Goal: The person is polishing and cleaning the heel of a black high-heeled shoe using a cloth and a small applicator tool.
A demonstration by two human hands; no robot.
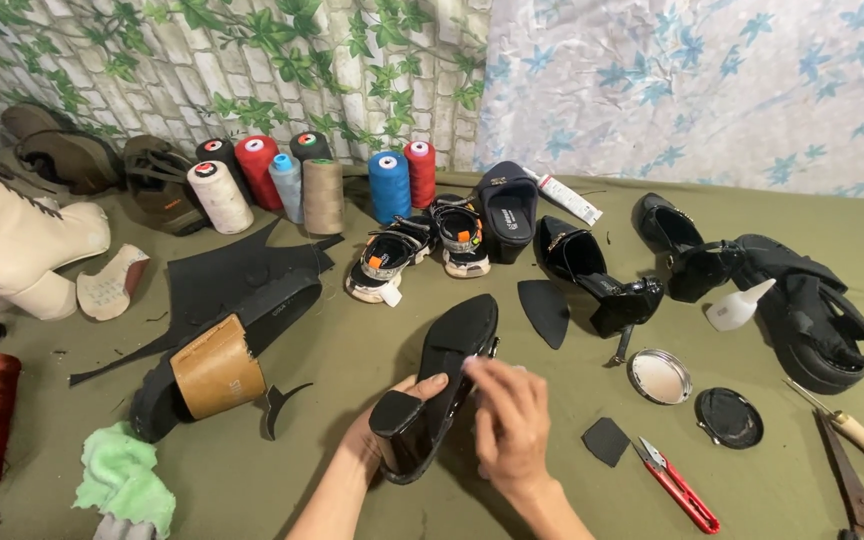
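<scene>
Both hands meet low on the cloth [352, 360]; my left hand [377, 435] is clasped round the heel end of a black shoe [442, 385], sole up, thumb over its edge; my right hand [510, 420] rests fingertips on the sole, pinching something I cannot make out; just right lie a black patch [607, 441] and red snips [677, 485]; beyond, a tin lid [659, 376]; far back, thread cones [390, 186].
</scene>
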